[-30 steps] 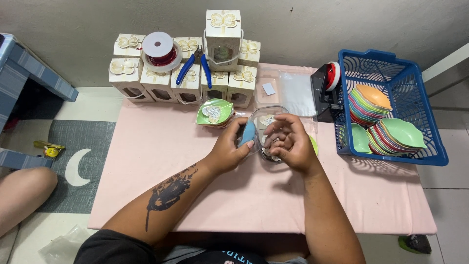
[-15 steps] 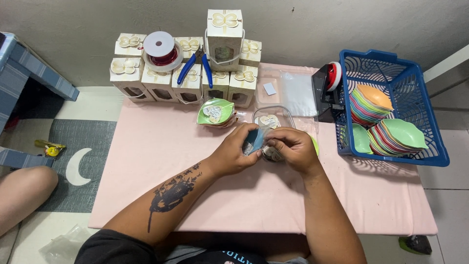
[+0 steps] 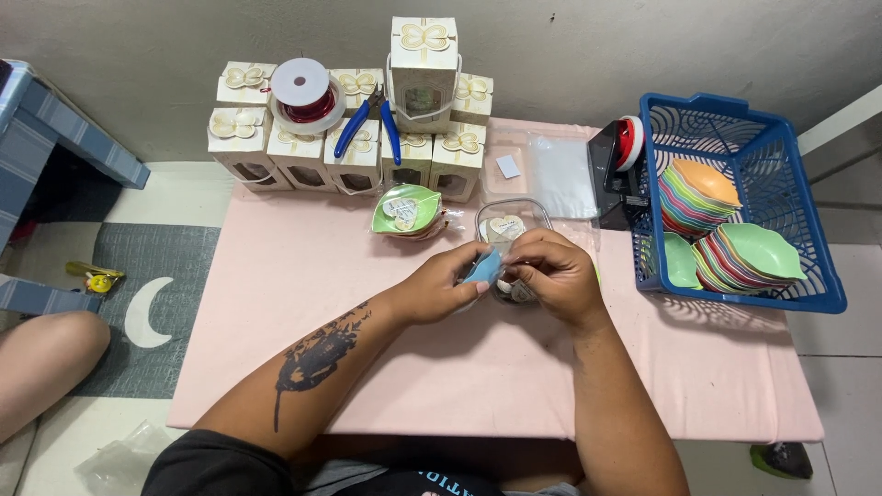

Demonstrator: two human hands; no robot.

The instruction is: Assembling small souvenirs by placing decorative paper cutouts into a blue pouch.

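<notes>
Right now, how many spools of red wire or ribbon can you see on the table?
2. One white spool lies flat on top of the cream gift boxes at the back left. The other spool stands on edge beside the blue basket. More may be hidden behind the boxes.

Pink table [image 3: 276, 303]: smooth, matt surface. Gift boxes [image 3: 303, 147], far side: matt cream card with clear window panels. Basket [image 3: 808, 266], right: glossy blue plastic lattice holding smooth, glossy coloured dishes [image 3: 735, 248]. Pliers [image 3: 367, 124]: blue plastic-coated handles. Container [image 3: 510, 220]: clear plastic. Spool [image 3: 303, 92]: shiny red wire.
</notes>
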